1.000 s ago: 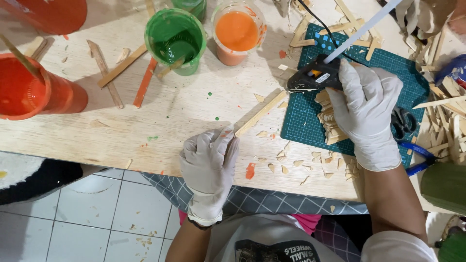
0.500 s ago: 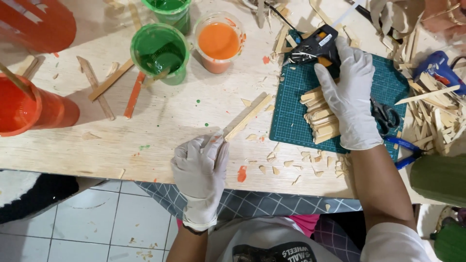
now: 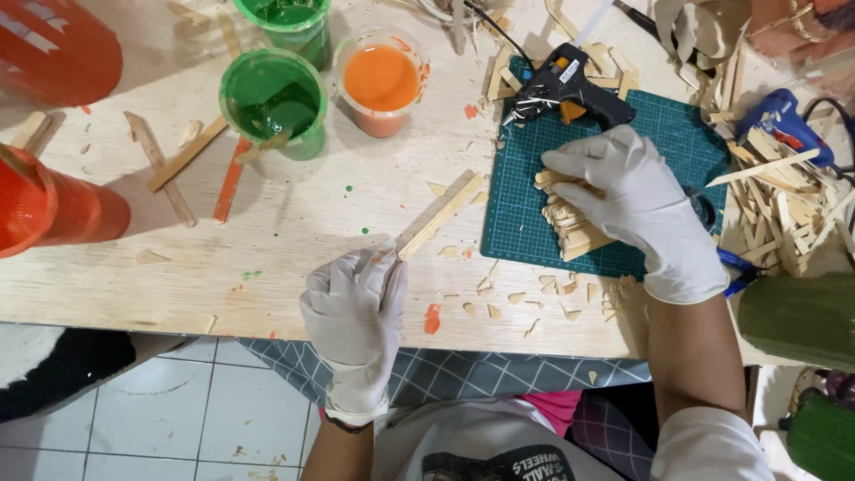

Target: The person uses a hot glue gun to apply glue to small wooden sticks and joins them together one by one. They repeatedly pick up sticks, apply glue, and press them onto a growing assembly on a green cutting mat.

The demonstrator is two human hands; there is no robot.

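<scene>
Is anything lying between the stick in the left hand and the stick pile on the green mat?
Only small wood chips on the tabletop; the wooden stick in the left hand already points toward the stick pile under the right hand.

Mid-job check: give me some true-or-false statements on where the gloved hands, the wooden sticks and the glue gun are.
1. The left hand holds a long flat wooden stick by one end. True.
2. The right hand grips the black hot glue gun. False: the gun lies on the green cutting mat; the hand rests on a stack of wooden sticks.
3. The orange paint cup stands on the mat. False: it stands on the plywood table.
4. Both hands wear white gloves. True.
</scene>
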